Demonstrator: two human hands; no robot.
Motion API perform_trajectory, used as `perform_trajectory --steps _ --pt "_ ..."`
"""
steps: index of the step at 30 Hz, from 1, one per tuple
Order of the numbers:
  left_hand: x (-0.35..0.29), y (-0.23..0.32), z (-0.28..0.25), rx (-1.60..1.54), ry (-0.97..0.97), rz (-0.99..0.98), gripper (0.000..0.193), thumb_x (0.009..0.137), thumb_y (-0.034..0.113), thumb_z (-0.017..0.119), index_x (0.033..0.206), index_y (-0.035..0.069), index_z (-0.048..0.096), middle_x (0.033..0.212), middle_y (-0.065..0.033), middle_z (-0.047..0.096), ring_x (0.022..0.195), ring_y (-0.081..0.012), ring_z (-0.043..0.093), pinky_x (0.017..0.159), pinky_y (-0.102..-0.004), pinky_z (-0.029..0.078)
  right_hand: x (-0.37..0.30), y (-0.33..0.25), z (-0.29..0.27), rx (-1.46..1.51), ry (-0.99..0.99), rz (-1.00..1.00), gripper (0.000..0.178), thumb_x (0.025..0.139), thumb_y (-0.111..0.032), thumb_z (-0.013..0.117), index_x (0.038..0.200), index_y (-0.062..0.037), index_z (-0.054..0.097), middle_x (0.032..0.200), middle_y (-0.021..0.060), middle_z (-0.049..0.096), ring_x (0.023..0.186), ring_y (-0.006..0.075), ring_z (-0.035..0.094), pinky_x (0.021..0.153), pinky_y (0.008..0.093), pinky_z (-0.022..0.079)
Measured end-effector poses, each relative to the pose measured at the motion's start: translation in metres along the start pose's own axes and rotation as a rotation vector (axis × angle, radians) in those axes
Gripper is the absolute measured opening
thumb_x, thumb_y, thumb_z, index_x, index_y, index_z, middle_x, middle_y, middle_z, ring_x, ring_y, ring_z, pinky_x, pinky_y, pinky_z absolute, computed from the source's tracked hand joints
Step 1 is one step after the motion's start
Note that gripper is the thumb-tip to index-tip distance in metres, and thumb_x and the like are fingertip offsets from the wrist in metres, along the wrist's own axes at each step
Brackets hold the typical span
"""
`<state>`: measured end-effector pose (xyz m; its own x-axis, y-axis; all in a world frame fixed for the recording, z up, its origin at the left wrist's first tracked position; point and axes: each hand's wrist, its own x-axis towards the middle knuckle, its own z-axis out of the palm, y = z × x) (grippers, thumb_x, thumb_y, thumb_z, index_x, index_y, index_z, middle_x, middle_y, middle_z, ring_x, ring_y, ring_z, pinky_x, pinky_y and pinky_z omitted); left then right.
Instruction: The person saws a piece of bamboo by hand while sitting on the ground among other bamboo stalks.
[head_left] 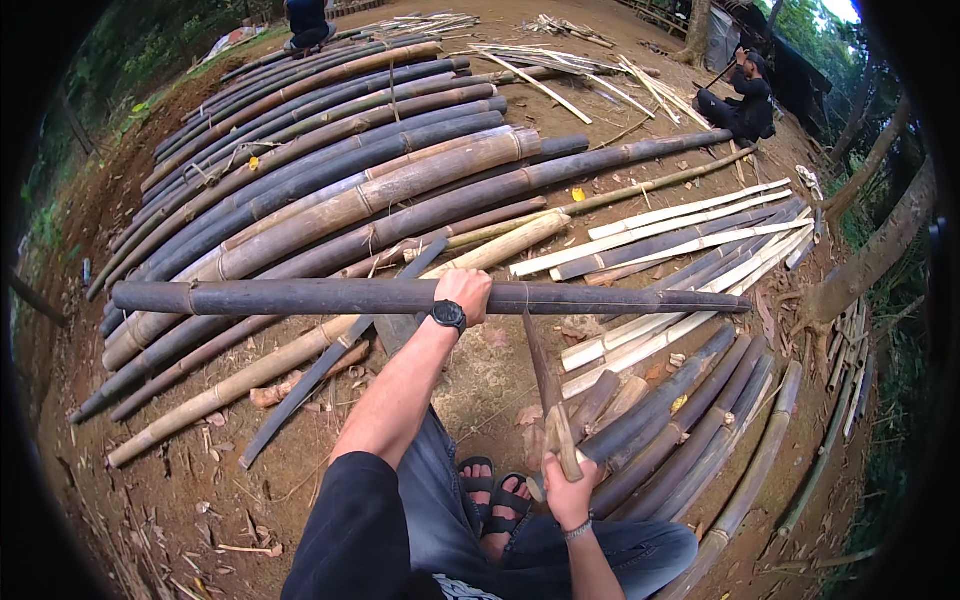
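A long dark bamboo pole (pixel 300 297) lies nearly level across the view in front of me. My left hand (pixel 463 292), with a black watch at the wrist, is closed around it near its middle. Lower and to the right, my right hand (pixel 570 488) grips the wooden handle of a machete (pixel 541 365). Its blade points up and away from me, and the tip reaches the pole's near side just right of my left hand. Whether the edge has entered the bamboo I cannot tell. Below the pole is my bent, jeans-covered left leg.
Several bamboo poles (pixel 350 195) lie side by side at the left. Pale split strips (pixel 650 215) are at the right, with dark cut lengths (pixel 660 420) nearer my right hand. Tree trunks (pixel 860 275) line the right edge. One person (pixel 742 95) sits far right, another (pixel 308 25) far left.
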<state>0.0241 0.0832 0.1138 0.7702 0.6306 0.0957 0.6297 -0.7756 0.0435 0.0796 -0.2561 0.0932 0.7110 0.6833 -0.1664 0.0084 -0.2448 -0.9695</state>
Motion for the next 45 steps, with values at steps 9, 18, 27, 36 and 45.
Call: perform_trajectory --steps 9,18,27,36,45 --pt "-0.004 0.002 -0.003 0.068 0.012 0.087 0.018 0.065 0.015 0.07 0.078 0.002 0.071 0.078 -0.0208 0.073 0.073 -0.0334 0.074 0.068 -0.0413 0.059 0.012 -0.017 0.015 0.086 -0.003 -0.012 0.018 0.093 -0.003 0.064 0.078 -0.0045 0.057 0.056 -0.0019 0.051 0.045 0.0078 0.048 0.043 0.0253 0.037" --pt "0.011 0.023 -0.006 0.04 -0.058 0.017 0.02 0.062 0.02 0.078 0.075 0.005 0.076 0.08 -0.0189 0.074 0.076 -0.0315 0.075 0.07 -0.0402 0.06 0.036 0.01 -0.002 -0.008 -0.022 -0.039 0.02 0.088 -0.008 0.069 0.073 0.0005 0.06 0.06 -0.0008 0.057 0.054 0.0072 0.052 0.052 0.0295 0.041" --pt "0.007 0.027 -0.012 0.057 -0.13 0.019 0.018 0.064 0.018 0.077 0.078 0.007 0.078 0.084 -0.0176 0.075 0.078 -0.0301 0.075 0.07 -0.039 0.061 0.033 0.0 -0.013 0.07 -0.043 0.048 0.018 0.089 -0.008 0.069 0.074 -0.0001 0.062 0.059 -0.0023 0.056 0.054 0.0072 0.052 0.05 0.0292 0.04" --pt "0.007 0.032 -0.019 0.046 -0.155 0.03 0.023 0.063 0.023 0.079 0.08 0.008 0.078 0.085 -0.0167 0.076 0.079 -0.0303 0.075 0.072 -0.0393 0.061 0.039 0.003 -0.01 0.05 -0.049 -0.013 0.015 0.088 -0.007 0.068 0.076 -0.0007 0.063 0.06 -0.0018 0.057 0.053 0.0075 0.051 0.049 0.0299 0.04" --pt "0.013 0.029 -0.008 0.001 -0.07 0.017 0.028 0.061 0.027 0.08 0.077 0.004 0.076 0.082 -0.0197 0.074 0.077 -0.0327 0.075 0.07 -0.0413 0.061 0.052 0.002 -0.012 0.08 -0.037 0.06 0.014 0.086 -0.007 0.07 0.075 -0.0005 0.065 0.06 -0.002 0.058 0.055 0.0074 0.053 0.051 0.0291 0.041"
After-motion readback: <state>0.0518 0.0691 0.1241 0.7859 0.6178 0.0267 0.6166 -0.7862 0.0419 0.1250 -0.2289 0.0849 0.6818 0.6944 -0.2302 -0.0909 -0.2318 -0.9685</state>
